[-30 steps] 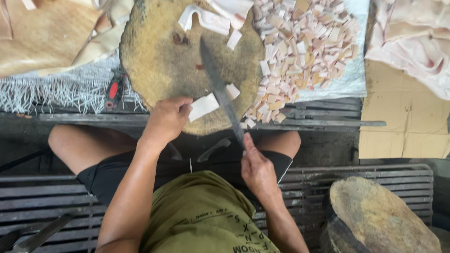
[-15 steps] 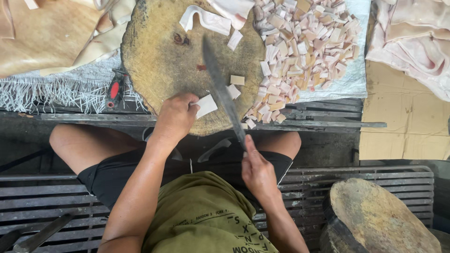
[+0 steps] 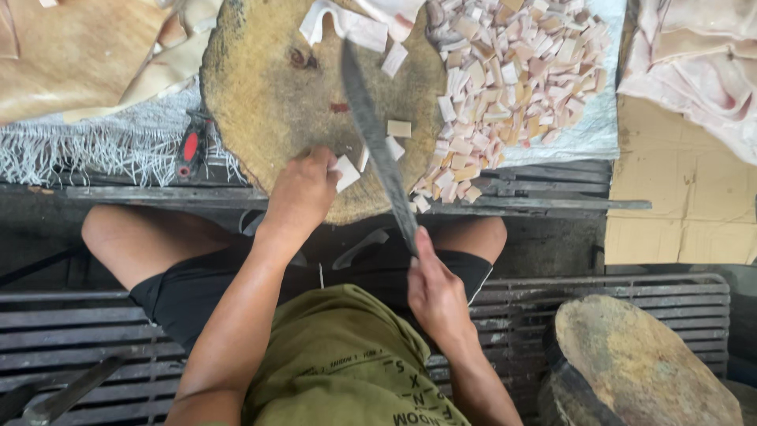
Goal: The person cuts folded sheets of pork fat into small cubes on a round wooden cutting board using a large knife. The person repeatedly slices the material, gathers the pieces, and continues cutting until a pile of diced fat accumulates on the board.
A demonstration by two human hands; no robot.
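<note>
My right hand (image 3: 436, 296) grips the long knife (image 3: 377, 146), blade running far-left over the round block (image 3: 260, 102), while my left hand (image 3: 303, 193) pins the pale strip (image 3: 345, 172) just left of it.

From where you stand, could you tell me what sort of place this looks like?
Probably a rough food-cutting workspace: a round wooden chopping block, a long knife held over it, and a pile of pale cut pieces beside it.

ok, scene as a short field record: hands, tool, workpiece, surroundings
left hand: pressing a pale strip onto the round wooden block
right hand: gripping the long knife, blade over the block
cut pieces: piled right of the block on a white sheet
uncut strips: far edge of block
second block: lower right
</note>
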